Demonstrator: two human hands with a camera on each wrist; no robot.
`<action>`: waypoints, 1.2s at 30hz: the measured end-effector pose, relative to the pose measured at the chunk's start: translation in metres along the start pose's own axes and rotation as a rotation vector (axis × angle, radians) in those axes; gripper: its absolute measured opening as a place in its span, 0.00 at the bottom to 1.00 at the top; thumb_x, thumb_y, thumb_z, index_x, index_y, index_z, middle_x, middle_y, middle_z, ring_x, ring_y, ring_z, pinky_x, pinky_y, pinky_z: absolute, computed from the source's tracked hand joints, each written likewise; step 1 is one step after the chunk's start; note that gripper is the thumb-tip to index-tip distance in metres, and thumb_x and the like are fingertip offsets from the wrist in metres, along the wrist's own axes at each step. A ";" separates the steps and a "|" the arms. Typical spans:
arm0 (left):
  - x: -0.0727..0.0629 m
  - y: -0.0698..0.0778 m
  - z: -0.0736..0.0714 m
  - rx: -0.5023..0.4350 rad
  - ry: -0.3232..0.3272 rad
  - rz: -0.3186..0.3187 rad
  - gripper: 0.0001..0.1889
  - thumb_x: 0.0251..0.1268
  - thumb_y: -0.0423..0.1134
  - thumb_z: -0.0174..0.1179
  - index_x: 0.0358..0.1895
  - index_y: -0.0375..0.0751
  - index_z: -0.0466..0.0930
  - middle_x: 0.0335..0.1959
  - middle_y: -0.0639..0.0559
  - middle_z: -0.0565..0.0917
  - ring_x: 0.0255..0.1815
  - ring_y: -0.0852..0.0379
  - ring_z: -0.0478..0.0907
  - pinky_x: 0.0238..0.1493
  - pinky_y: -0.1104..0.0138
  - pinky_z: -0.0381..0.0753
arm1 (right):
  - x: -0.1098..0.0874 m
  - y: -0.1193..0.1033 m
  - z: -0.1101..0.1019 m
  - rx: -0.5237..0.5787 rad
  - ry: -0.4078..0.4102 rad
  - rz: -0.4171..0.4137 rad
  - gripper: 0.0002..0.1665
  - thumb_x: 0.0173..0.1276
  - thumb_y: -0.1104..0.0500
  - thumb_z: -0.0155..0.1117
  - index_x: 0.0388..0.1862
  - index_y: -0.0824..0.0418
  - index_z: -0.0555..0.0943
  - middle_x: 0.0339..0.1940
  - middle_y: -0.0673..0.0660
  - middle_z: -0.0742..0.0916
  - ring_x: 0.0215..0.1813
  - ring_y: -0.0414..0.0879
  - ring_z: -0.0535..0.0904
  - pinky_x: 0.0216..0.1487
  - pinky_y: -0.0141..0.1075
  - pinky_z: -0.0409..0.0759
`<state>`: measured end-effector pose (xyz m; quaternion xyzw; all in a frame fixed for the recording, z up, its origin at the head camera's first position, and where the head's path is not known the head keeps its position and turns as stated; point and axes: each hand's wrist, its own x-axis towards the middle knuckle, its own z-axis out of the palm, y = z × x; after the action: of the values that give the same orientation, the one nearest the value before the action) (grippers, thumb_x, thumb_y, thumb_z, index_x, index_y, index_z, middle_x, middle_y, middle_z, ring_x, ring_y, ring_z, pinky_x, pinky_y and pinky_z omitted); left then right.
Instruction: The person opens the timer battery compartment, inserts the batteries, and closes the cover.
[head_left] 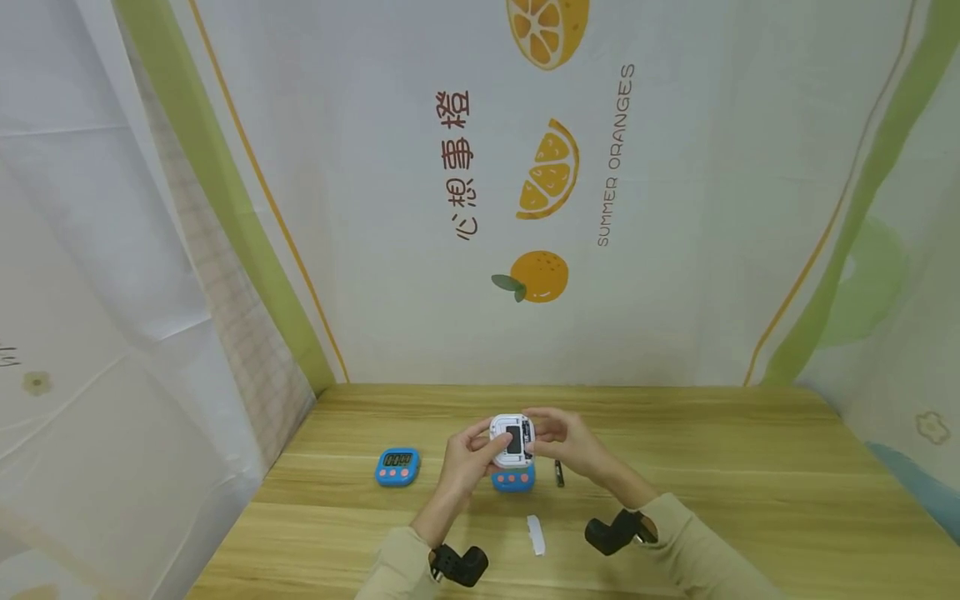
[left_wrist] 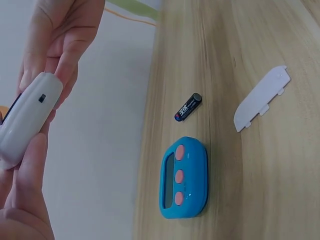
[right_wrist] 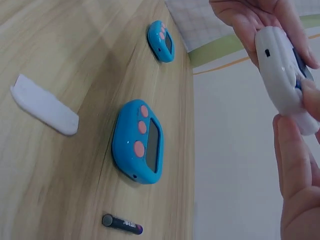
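White device (right_wrist: 277,72) between left fingers (left_wrist: 32,162) and right fingers (right_wrist: 293,155), both gripping its sides

Diffuse, even light covers the tabletop (head_left: 675,517) and backdrop (head_left: 375,167) in the head view, where lines splay toward the edges. The wrist views are dimmer, cooler and slightly soft; the white device (left_wrist: 30,117) shades gently to grey, and faint shadow borders the blue timer (left_wrist: 197,175).
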<state>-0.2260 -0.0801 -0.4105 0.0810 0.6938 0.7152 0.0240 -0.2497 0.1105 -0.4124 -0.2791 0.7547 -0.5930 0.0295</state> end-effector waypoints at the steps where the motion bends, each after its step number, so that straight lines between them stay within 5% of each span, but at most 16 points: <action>1: 0.000 0.000 -0.001 0.003 -0.004 -0.005 0.28 0.57 0.40 0.59 0.58 0.29 0.65 0.37 0.37 0.81 0.28 0.55 0.81 0.31 0.63 0.81 | 0.000 0.001 0.000 0.006 -0.008 0.004 0.30 0.58 0.64 0.63 0.58 0.72 0.66 0.43 0.68 0.80 0.45 0.56 0.77 0.40 0.37 0.79; 13: 0.004 -0.001 -0.013 -0.085 0.071 -0.046 0.27 0.57 0.37 0.59 0.58 0.26 0.64 0.37 0.38 0.81 0.27 0.58 0.80 0.31 0.66 0.81 | -0.020 0.018 -0.002 0.043 -0.127 0.084 0.31 0.60 0.60 0.62 0.57 0.76 0.65 0.47 0.72 0.77 0.49 0.56 0.76 0.47 0.36 0.77; 23: 0.002 0.006 -0.011 -0.098 0.078 -0.033 0.27 0.56 0.37 0.60 0.58 0.28 0.65 0.36 0.41 0.82 0.28 0.57 0.81 0.31 0.67 0.81 | -0.041 0.041 0.014 -0.015 -0.346 0.188 0.28 0.56 0.62 0.65 0.53 0.74 0.69 0.45 0.67 0.78 0.46 0.56 0.76 0.45 0.34 0.77; 30: 0.001 0.005 -0.010 -0.089 0.076 -0.038 0.27 0.56 0.37 0.60 0.58 0.29 0.66 0.38 0.38 0.81 0.28 0.58 0.80 0.30 0.68 0.81 | -0.048 0.052 0.024 -0.093 -0.323 0.218 0.28 0.49 0.66 0.69 0.50 0.72 0.72 0.42 0.59 0.78 0.43 0.49 0.74 0.44 0.31 0.75; 36: 0.001 0.004 -0.010 -0.082 0.069 -0.047 0.26 0.57 0.37 0.60 0.58 0.29 0.66 0.41 0.33 0.79 0.27 0.59 0.80 0.30 0.68 0.81 | -0.050 0.054 0.030 -0.243 -0.331 0.156 0.30 0.43 0.63 0.73 0.48 0.68 0.75 0.38 0.52 0.75 0.38 0.40 0.70 0.40 0.28 0.72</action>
<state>-0.2284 -0.0898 -0.4063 0.0390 0.6661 0.7445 0.0203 -0.2171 0.1152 -0.4850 -0.3147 0.8249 -0.4397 0.1648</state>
